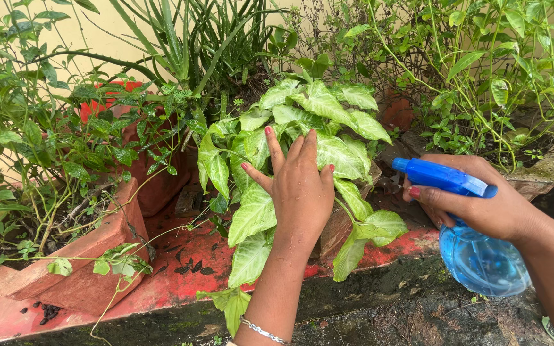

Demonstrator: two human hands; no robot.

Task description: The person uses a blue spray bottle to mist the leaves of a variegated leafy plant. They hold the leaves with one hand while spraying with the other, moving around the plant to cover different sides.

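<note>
My left hand (299,186) rests with spread fingers on the pale green, white-veined leaves of a potted plant (318,109), pressing among them. It holds nothing. A thin silver bracelet (263,331) circles that wrist. My right hand (482,202) grips a blue spray bottle (479,259) by its neck, one finger on the trigger. The bottle's blue nozzle (402,165) points left at the plant, a short way from the leaves. Its clear blue body hangs below my hand.
A red-painted ledge (181,269) runs under the plants. A red brick planter (91,269) with thin-stemmed greenery sits at left. Spiky aloe-like leaves (190,45) rise behind. Bushy shrubs (495,70) fill the right. Dark wet ground (405,320) lies in front.
</note>
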